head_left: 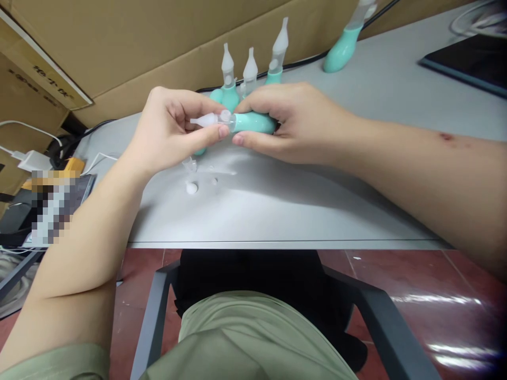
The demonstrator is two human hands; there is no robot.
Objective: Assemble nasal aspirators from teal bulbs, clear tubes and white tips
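A teal bulb device point(253, 122) with a clear collar and a white pointed tip lies sideways between my hands above the grey table point(317, 211). My left hand point(178, 126) pinches the clear collar, and the white tip points left across its palm. Around the teal bulb close the thumb and fingers of my right hand point(293, 121). Behind them, similar devices stand upright, among them one with a white tip point(227, 63) and a taller one point(280, 45). Below my left hand lie a small white round cap point(191, 187), a clear piece point(190, 164) and tiny bits.
Another teal bulb point(343, 50) leans at the back right, near a black cable. A dark flat tablet-like object point(471, 63) lies at far right. Cardboard point(138, 42) lines the back. A white charger point(35, 161) and cables are at left.
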